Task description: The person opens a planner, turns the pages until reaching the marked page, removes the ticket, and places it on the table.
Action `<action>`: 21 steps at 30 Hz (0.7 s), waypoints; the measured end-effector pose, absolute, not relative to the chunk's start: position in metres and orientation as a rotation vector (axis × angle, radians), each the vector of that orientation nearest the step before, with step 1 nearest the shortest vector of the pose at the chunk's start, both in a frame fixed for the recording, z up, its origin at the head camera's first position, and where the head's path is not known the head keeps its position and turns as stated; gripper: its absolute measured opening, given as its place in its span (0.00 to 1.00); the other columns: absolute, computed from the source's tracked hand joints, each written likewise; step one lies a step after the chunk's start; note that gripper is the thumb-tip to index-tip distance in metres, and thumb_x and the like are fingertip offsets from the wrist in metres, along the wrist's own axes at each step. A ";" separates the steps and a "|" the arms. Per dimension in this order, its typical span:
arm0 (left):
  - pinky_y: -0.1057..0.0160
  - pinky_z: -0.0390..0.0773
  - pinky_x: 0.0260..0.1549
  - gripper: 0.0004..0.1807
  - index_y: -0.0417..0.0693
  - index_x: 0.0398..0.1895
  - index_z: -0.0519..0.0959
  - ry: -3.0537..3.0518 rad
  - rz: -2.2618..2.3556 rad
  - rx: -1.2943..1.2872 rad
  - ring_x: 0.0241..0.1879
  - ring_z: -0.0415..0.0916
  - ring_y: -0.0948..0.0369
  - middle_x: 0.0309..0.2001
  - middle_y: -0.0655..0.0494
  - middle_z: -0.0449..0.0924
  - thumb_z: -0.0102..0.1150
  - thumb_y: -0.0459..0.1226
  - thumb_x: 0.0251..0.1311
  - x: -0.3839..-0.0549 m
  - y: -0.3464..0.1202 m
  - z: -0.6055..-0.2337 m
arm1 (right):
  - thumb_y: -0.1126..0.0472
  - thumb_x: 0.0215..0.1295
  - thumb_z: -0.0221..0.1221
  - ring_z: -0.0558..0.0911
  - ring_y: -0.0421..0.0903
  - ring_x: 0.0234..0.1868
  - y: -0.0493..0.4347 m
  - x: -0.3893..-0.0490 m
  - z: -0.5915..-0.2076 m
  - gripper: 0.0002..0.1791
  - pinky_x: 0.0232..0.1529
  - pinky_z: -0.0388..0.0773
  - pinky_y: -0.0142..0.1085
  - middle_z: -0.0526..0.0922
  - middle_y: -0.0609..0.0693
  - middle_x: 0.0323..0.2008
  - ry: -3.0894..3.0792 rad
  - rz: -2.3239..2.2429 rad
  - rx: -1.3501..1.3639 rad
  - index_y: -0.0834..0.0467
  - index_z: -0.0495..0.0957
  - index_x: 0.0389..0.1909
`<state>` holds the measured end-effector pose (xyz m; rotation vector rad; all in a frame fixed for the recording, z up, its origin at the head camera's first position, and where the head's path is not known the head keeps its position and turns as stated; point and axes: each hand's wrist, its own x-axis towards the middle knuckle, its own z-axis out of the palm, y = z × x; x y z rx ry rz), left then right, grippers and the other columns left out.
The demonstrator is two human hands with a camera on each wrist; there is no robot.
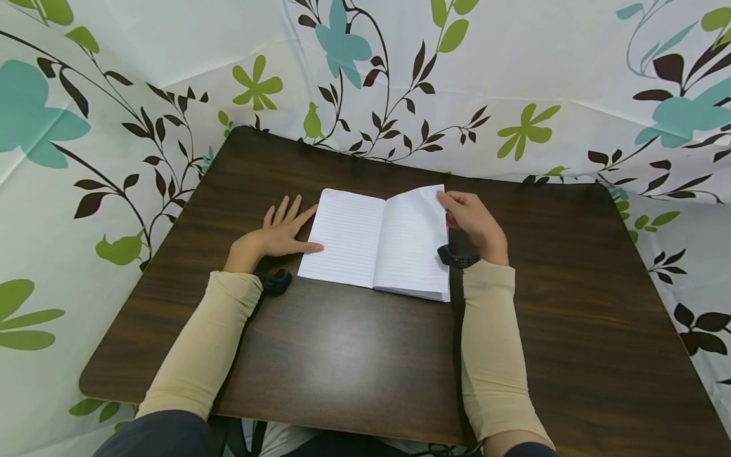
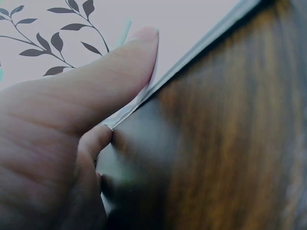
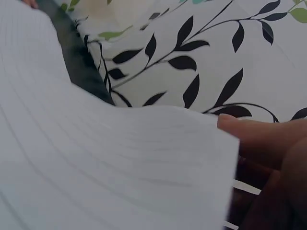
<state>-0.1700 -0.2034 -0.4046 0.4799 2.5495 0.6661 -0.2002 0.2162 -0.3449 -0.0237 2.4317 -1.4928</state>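
Observation:
An open notebook (image 1: 349, 241) with blank ruled pages lies on the dark wooden table. My left hand (image 1: 278, 235) rests at its left edge, fingers spread and straight, with the thumb (image 2: 129, 62) over the page margin. At the top right corner, my right hand (image 1: 473, 219) pinches a page (image 1: 417, 235) between thumb and fingers. That page's upper corner is lifted and curves up in the right wrist view, where the right thumb (image 3: 249, 132) lies at its edge. The fingers behind the paper are partly hidden.
The wooden table (image 1: 571, 317) extends on both sides of the notebook and toward the body. A white curtain (image 1: 400, 82) with printed leaves, flowers and birds hangs along its back and sides. Black wrist devices (image 1: 276, 282) sit on both wrists.

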 end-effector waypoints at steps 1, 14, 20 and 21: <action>0.35 0.16 0.76 0.62 0.63 0.87 0.33 2.550 0.660 0.479 0.82 0.07 0.45 0.84 0.47 0.13 0.54 0.74 0.61 -0.170 -0.203 -0.405 | 0.44 0.80 0.54 0.70 0.45 0.30 0.215 -0.201 -0.345 0.21 0.41 0.74 0.41 0.65 0.45 0.22 2.402 -1.529 -0.022 0.54 0.73 0.29; 0.35 0.17 0.77 0.61 0.61 0.87 0.35 2.552 0.655 0.482 0.82 0.08 0.44 0.84 0.46 0.14 0.55 0.72 0.62 -0.172 -0.203 -0.405 | 0.46 0.82 0.51 0.60 0.42 0.26 0.190 -0.205 -0.346 0.22 0.30 0.58 0.33 0.62 0.43 0.24 2.094 -1.861 0.002 0.51 0.66 0.25; 0.35 0.17 0.77 0.60 0.62 0.87 0.34 2.552 0.648 0.489 0.82 0.08 0.44 0.84 0.47 0.14 0.54 0.71 0.63 -0.172 -0.203 -0.406 | 0.44 0.82 0.51 0.67 0.41 0.30 0.187 -0.205 -0.344 0.19 0.34 0.67 0.32 0.65 0.44 0.29 2.123 -1.807 0.029 0.53 0.69 0.33; 0.35 0.17 0.77 0.61 0.62 0.87 0.34 2.552 0.646 0.489 0.82 0.08 0.44 0.84 0.47 0.14 0.54 0.72 0.62 -0.172 -0.203 -0.406 | 0.43 0.82 0.50 0.69 0.41 0.33 0.188 -0.204 -0.343 0.19 0.38 0.70 0.33 0.67 0.44 0.33 2.150 -1.746 0.026 0.54 0.71 0.38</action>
